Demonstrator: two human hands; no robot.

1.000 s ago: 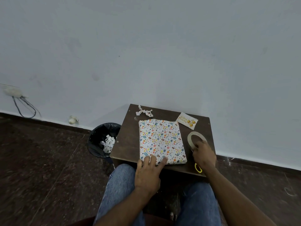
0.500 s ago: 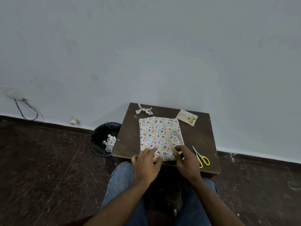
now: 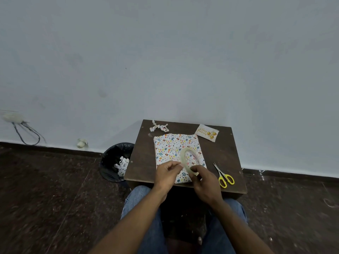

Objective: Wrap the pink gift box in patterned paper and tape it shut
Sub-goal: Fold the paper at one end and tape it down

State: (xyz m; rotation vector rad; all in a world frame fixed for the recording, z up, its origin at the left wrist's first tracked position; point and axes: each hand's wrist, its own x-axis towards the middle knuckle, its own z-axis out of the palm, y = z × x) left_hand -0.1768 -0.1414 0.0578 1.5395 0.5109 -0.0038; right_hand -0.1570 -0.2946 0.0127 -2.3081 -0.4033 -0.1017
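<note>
Right hand (image 3: 205, 182): fingers clamped on the lower rim of the tape roll (image 3: 189, 162), held upright above the box.
Left hand (image 3: 167, 173): thumb and forefinger pinched together at the roll's left edge, probably picking for the loose end; too small to be sure.
Tape: light, stiff ring, sticky; best gripped by the rim or through the core.
Box (image 3: 178, 154): flat on the table (image 3: 143, 162), fully papered, no pink showing; paper thin, tears and creases easily.
Nearby: scissors (image 3: 224, 176) just right of the box; card (image 3: 207, 132) and paper scrap (image 3: 158, 127) at the far edge; bin (image 3: 115, 162) left of the table.
Obstruction: none between hands and box.
</note>
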